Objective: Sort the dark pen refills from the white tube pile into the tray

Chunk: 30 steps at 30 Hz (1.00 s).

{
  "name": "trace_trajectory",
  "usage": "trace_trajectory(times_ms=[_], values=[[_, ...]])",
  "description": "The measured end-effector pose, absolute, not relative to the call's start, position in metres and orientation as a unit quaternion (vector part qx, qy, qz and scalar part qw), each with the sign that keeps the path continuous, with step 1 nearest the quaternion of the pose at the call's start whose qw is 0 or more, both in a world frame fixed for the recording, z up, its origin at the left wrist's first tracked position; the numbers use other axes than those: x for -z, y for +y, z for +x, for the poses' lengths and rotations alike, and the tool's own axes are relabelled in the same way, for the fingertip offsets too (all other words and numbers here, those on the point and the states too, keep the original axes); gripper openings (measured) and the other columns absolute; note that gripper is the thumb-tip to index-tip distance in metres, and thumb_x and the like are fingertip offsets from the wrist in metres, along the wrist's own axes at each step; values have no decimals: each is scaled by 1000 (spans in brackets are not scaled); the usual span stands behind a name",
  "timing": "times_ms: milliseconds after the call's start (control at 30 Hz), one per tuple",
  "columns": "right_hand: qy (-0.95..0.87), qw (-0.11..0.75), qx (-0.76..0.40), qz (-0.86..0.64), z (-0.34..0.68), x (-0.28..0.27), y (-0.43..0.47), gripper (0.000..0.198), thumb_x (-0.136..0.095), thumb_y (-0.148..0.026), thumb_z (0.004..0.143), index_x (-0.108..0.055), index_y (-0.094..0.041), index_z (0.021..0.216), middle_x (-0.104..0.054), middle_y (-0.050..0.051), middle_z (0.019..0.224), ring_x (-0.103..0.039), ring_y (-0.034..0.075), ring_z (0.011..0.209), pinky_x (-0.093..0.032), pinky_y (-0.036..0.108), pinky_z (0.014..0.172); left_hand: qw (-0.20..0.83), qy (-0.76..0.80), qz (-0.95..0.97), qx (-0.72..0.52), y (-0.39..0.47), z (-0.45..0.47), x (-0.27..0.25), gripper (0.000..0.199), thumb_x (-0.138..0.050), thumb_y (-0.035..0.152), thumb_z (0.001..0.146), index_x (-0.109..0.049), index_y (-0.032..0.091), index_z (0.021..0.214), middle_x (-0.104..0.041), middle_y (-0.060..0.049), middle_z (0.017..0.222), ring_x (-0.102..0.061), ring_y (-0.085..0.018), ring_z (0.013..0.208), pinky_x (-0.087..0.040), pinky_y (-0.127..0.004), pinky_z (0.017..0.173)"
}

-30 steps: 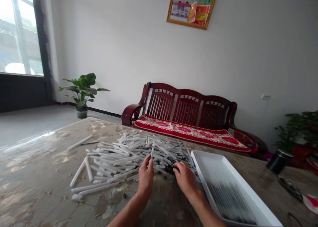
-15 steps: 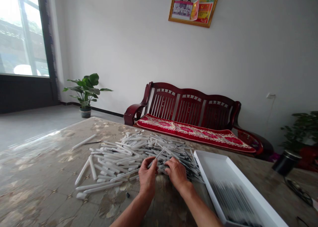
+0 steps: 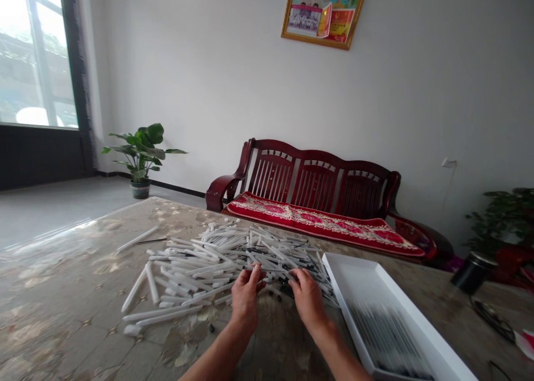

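My left hand (image 3: 245, 297) is closed in a pinch on a slim greyish pen (image 3: 273, 270), which lies level across the gap between the hands. At the pen's other end, the fingers of my right hand (image 3: 306, 297) are curled and pressed together around it. Just beyond both hands spreads a loose pile of white and clear pen-like sticks (image 3: 200, 264), with darker ones mixed in on its right side. To the right of my right hand is a white shallow box (image 3: 354, 267) holding a row of dark-cored clear pens (image 3: 386, 336).
A patterned table (image 3: 83, 292) bears everything. A small black piece (image 3: 211, 328) lies near my left forearm, and a black cup (image 3: 473, 272) and dark cable (image 3: 492, 320) are at the right. Behind stands a red wooden bench (image 3: 317, 181).
My hands have moved apart a little, the right one to the right. The pen, tilted upward in my left hand before, now lies level between both hands. The view shifted slightly.
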State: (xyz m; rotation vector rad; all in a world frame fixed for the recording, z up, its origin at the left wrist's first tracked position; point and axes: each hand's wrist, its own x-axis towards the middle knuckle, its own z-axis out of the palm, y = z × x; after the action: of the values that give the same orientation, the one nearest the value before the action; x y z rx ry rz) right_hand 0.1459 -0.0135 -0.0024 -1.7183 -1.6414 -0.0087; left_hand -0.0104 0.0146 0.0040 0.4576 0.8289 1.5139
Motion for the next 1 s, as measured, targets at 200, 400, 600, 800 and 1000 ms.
trace_trajectory(times_ms=[200,400,600,800,1000], values=[[-640,431,-3,-636,149,1,-22,23,-56,-10,79,-70,-22,92,-69,4,93,-68,21,90,-51,30,84,657,348,217,-633,13,-8,1,47,-90,45,48,-68,14,77,-73,-4,79,-69,-16,68,-55,-25,61],[-649,443,-4,-618,150,1,-26,24,-55,-10,78,-71,-22,92,-69,5,93,-67,21,90,-53,32,84,667,337,220,-627,12,-5,6,47,-90,43,47,-68,14,78,-72,-2,74,-69,-15,65,-55,-25,61],[-672,432,28,-601,151,1,-30,26,-53,-9,82,-71,-24,94,-67,4,93,-66,20,90,-54,32,84,674,342,219,-617,10,-3,5,45,-91,40,47,-69,14,77,-72,-2,71,-70,-16,63,-56,-25,59],[-684,423,41,-593,149,-2,-33,25,-54,-10,83,-72,-24,95,-67,4,91,-66,20,87,-53,31,81,681,331,228,-612,9,-4,4,47,-91,43,45,-70,13,75,-72,-3,70,-68,-15,60,-55,-24,58],[-665,395,-33,-633,150,-18,-37,23,-57,-11,80,-73,-24,88,-70,4,90,-68,21,88,-52,30,82,673,316,270,-612,7,-5,-1,48,-90,46,46,-71,13,75,-72,-3,71,-67,-16,62,-57,-27,63]])
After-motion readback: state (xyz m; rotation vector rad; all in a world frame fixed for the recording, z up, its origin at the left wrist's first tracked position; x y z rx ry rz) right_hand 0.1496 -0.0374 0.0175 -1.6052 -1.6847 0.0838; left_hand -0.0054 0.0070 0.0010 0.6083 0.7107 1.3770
